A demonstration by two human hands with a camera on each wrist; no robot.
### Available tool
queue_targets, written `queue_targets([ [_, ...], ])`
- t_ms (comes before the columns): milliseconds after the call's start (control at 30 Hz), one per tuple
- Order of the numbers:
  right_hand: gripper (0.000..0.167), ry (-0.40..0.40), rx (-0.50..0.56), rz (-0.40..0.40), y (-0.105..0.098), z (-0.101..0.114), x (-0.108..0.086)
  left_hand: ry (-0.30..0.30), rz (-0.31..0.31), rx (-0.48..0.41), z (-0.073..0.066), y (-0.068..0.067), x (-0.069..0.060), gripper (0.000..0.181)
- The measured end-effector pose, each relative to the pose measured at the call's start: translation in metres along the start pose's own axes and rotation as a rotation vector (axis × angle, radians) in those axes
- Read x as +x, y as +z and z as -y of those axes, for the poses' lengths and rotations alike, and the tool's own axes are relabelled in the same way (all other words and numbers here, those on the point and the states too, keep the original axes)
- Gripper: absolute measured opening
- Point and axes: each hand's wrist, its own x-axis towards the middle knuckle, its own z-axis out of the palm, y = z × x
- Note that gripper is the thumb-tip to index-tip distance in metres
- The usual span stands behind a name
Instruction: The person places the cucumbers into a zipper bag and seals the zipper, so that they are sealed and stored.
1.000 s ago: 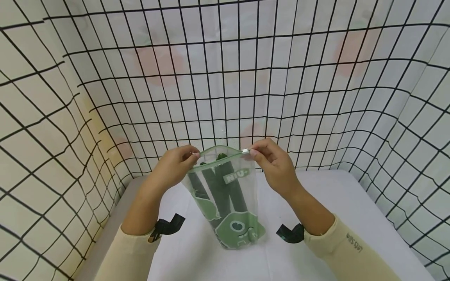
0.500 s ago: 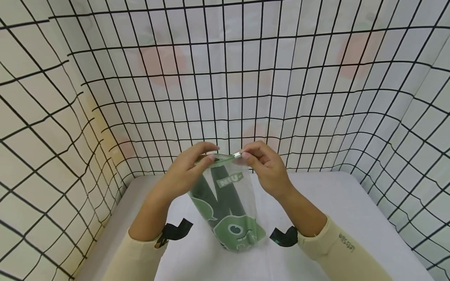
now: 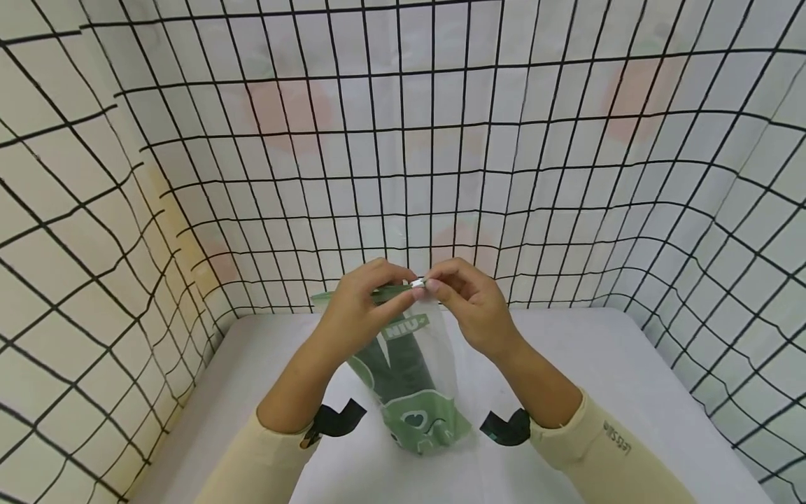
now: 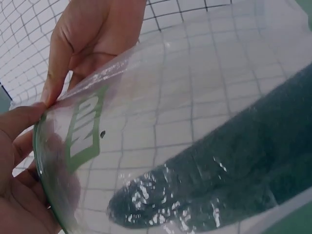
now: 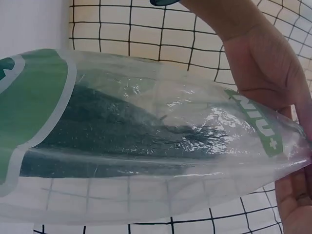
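A clear slider zip bag [image 3: 442,350] with green printing stands tilted on the table between both hands. Through its wall I see dark green cucumbers [image 4: 229,165] lying lengthwise. My left hand [image 3: 360,302] pinches the bag's top edge right beside the white slider [image 3: 418,283], thumb in front and fingers behind. The right hand [image 3: 475,308] pinches the top right corner at that slider, its fingertips nearly meeting the left ones. In the right wrist view, a hand [image 5: 265,63] grips the bag's mouth by the NIU+ label [image 5: 258,122]. The fingertips partly hide the slider.
A white-covered table [image 3: 554,378] lies under the bag. Black wire grid panels [image 3: 441,154] enclose it at the back and both sides, with pale sheeting behind. Black straps [image 3: 340,418] hang at the wrists.
My left hand has let go of the mouth's left end and moved right along the top edge to the slider. The bag's mouth has narrowed there; the right hand has shifted slightly left.
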Motion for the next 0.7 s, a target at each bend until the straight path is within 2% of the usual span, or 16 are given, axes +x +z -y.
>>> queue_targets([
  [200, 0.01, -0.013, -0.032, 0.008, -0.0026, -0.0036, -0.0013, -0.016, 0.0, 0.006, -0.0025, 0.003, 0.0006, 0.018],
  [700, 0.006, -0.095, -0.143, -0.03, -0.0018, -0.0037, -0.0072, -0.065, 0.054, -0.005, -0.0097, 0.0007, -0.0033, 0.016],
])
